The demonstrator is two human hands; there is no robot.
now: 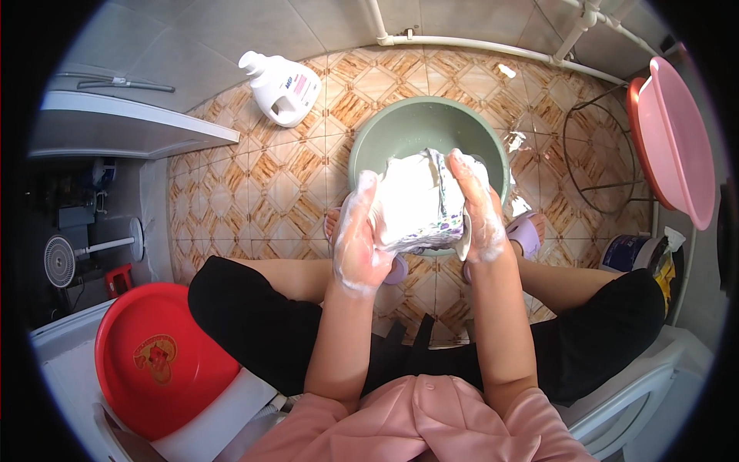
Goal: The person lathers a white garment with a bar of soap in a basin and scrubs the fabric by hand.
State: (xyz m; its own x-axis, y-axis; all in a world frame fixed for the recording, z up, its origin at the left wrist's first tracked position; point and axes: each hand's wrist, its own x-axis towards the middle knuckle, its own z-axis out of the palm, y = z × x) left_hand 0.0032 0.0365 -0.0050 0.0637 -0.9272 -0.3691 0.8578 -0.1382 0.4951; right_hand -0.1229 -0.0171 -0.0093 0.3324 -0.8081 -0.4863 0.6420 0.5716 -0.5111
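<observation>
Soapy left hand (360, 246) and right hand (479, 209) grip probably cloth (419, 202) over green basin (400, 135).

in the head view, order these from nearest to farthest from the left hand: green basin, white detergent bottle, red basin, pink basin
1. Green basin: just beyond the left hand, under the soapy cloth.
2. White detergent bottle: up and to the left, on the tiled floor.
3. Red basin: lower left.
4. Pink basin: far right, on edge.

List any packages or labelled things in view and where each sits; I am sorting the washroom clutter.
White detergent bottle: lies on the tiled floor beyond the green basin, pink and blue label.
Round tin: on the floor at the right, white and blue wrap.
Red basin: lower left, round yellow and red emblem inside.
</observation>
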